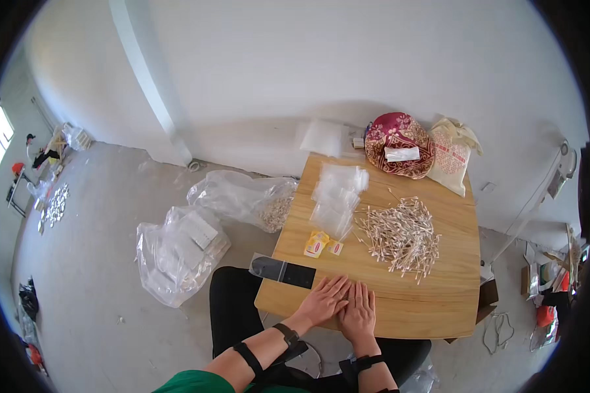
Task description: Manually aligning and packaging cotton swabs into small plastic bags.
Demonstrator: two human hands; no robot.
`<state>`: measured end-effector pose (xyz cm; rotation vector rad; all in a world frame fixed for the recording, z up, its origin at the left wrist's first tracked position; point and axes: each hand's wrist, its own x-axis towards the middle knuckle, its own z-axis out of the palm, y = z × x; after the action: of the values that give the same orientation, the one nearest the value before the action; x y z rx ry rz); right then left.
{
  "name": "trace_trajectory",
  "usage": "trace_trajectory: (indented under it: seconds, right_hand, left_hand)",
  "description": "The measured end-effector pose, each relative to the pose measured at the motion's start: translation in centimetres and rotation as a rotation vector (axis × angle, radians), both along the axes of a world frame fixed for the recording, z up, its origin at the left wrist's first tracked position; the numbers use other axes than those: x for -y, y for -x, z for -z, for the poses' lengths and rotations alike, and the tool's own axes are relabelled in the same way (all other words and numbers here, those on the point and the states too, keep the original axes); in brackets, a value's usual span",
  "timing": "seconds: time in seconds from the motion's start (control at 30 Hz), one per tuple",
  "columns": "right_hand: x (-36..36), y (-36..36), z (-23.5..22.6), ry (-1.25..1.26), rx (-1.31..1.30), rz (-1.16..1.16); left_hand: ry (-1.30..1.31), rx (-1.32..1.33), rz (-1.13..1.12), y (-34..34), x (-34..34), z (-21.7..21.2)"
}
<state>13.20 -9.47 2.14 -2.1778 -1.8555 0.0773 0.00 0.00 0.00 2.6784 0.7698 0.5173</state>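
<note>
My left hand (326, 299) and my right hand (358, 311) lie flat, side by side, near the front edge of the wooden table (413, 314). Their fingers are stretched out and point away from me, and I see nothing held in either. A flat black item in a clear sleeve (283, 271) lies just left of my left hand, partly over the table's edge. Beyond my hands are small yellow-and-white cards (316, 243). Farther right spreads a loose heap of cotton swabs (403, 237). Clear plastic bags (337, 196) lie in a flat stack behind the cards.
A patterned red cushion (400, 131) and a cream cloth bag (451, 154) rest at the table's back against the wall. On the floor to the left stand large clear bags (180, 252), one holding swabs (276, 213). A thin pole (521, 226) rises at the right.
</note>
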Motion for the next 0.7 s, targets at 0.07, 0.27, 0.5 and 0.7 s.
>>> trace_trajectory:
  seconds: [0.07, 0.27, 0.5, 0.7]
  right_hand:
    - [0.22, 0.03, -0.01, 0.003, 0.013, 0.0]
    - [0.29, 0.26, -0.66, -0.038, -0.02, -0.004]
    - [-0.24, 0.01, -0.26, -0.04, -0.006, 0.002]
    - [-0.4, 0.73, -0.07, 0.03, 0.067, 0.019]
  left_hand:
    - [-0.009, -0.014, 0.002, 0.03, 0.19, -0.16]
    - [-0.023, -0.015, -0.012, 0.11, 0.4, -0.3]
    - [-0.059, -0.015, -0.009, -0.31, -0.16, -0.02]
    - [-0.048, 0.007, -0.026, -0.19, -0.1, -0.13]
